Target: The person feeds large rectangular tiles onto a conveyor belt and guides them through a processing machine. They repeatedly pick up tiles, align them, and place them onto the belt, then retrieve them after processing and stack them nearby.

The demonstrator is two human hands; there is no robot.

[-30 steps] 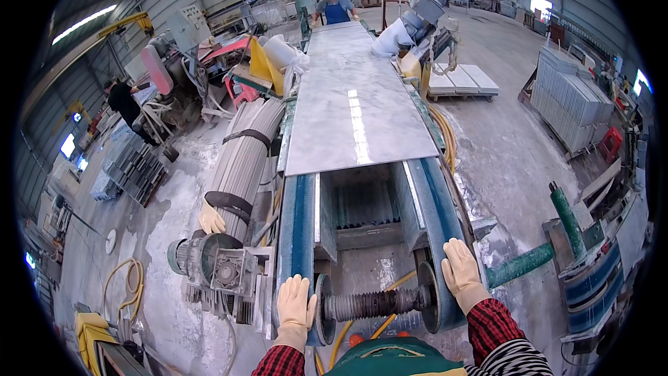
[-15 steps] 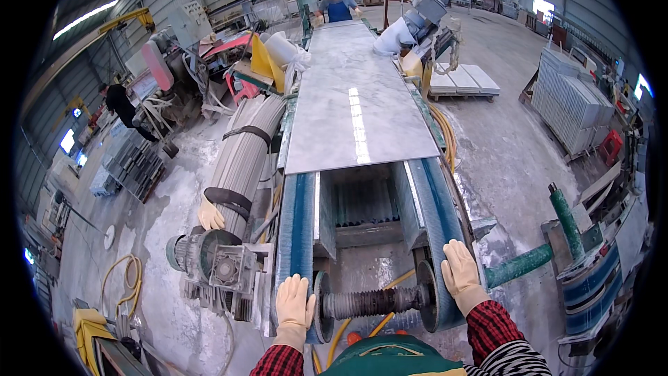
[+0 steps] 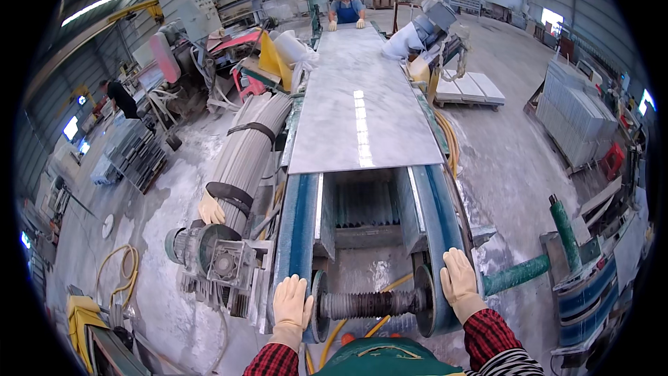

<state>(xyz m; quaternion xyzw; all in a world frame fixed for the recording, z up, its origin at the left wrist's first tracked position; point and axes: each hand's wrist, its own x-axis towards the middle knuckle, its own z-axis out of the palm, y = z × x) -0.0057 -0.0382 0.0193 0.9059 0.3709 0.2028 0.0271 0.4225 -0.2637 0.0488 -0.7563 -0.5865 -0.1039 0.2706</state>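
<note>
Grey workshop floor surrounds the pale slab, lying flat across two blue belts. Nearer than the slab, the left hand and right hand rest on those belts, fingers extended, gripping nothing, seemingly waiting; reaching the slab's near edge would call for stretching forward (its underside is hidden, and whether the co-worker at its far end grips it is too small to tell).

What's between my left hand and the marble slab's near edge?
In the head view, a bare stretch of blue conveyor belt lies between your left hand and the marble slab.
</note>
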